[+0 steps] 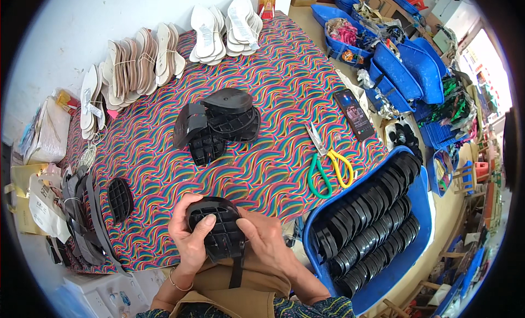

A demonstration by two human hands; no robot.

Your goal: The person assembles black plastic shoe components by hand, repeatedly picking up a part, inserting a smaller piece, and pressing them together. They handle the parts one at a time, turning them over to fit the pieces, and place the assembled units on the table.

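Presumably to keep it steady, the left hand (pixel 188 230) and right hand (pixel 267 237) pinch a black gridded heel piece (pixel 223 240) from either side at the near edge of the table (pixel 273 178), while scissors (pixel 321 148) lie farther right, probably for easy reach.

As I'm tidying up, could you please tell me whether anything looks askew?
Mildly: several black sole pieces on the patterned tablecloth are heaped askew, whereas black pieces in the blue tub sit in neat rows.
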